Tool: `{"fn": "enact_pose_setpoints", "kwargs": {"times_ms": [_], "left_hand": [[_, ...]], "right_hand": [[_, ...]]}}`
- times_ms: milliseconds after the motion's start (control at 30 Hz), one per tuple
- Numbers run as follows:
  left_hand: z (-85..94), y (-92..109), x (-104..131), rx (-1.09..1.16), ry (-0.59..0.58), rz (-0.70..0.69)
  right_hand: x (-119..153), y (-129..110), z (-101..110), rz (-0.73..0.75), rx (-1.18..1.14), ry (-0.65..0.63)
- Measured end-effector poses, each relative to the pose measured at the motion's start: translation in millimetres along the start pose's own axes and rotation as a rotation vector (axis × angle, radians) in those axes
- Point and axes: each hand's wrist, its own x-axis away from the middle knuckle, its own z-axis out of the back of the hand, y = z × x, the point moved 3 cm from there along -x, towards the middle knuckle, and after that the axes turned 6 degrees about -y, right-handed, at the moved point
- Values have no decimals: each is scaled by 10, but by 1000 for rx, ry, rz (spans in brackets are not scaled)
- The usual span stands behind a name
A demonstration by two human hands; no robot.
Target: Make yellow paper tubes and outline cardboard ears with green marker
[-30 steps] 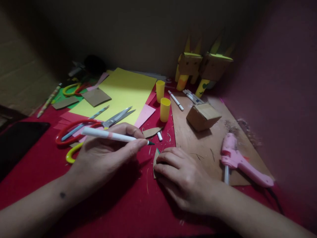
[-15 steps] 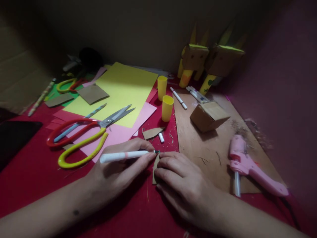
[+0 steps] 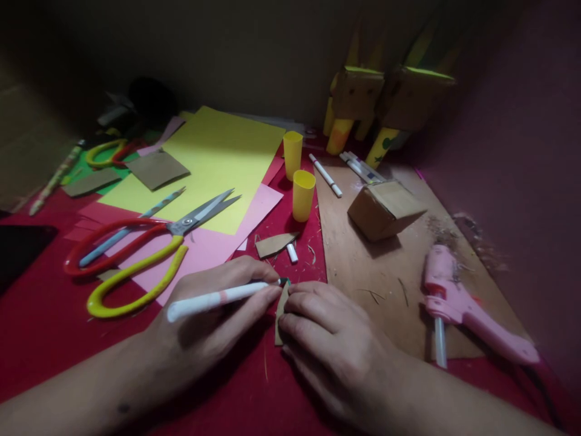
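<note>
As the left hand (image 3: 202,333) grips a marker (image 3: 204,301), its marking (image 3: 223,297) looks blurred

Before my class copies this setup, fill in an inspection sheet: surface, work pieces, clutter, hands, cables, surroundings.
Surface: red tabletop, with a wooden board on the right.
Work pieces: pointed cardboard piece; white-barrelled marker, dark tip at the piece's point.
Clutter: red-and-yellow-handled scissors, blades apart, on paper sheets; pink glue gun, largely over the board; fibrous scraps.
Hands: left hand grips the marker; right hand has fingers on the cardboard piece.
Cables: dark cord by the glue gun's handle; its far end isn't visible.
Surroundings: dim; dark wall behind, purplish wall at right.
</note>
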Motion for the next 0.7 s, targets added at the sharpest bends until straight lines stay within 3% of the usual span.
{"fn": "enact_pose_setpoints", "kwargs": {"times_ms": [700], "left_hand": [[-40,-44,42,-52,-29,-27]], "right_hand": [[2,-8,8,-9,-2,-1]]}}
